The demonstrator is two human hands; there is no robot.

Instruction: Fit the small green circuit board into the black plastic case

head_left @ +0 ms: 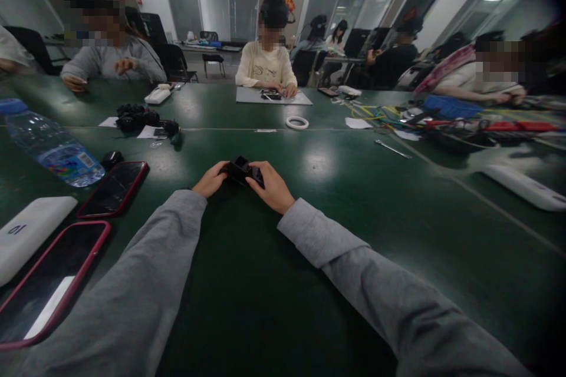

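A small black boxy device [240, 166] is sitting between the person's 2 hands over the green counter [283, 283], to the left of the white tape roll [297, 127] and nearer to the wearer than that roll. Judging by its size and hard edges, it is probably behaving as a light, stiff piece, likely plastic, with smooth faces that may be turning a little slippery under the fingertips. A squarish feature is showing on its upper side, too small to read as a recess or a raised block; this spot is perhaps forming the more delicate part, so the 2 opposite ends are offering the safer hold. The left grip [211, 181] is closing lightly around the end farther left of the tape roll, its thumb lying along the device. The right grip [273, 187] is pinching the end nearer the roll, thumb on the near side and fingers curling over the top. Both are opening only as wide as the device; whether its underside is touching the counter, I am not able to tell.
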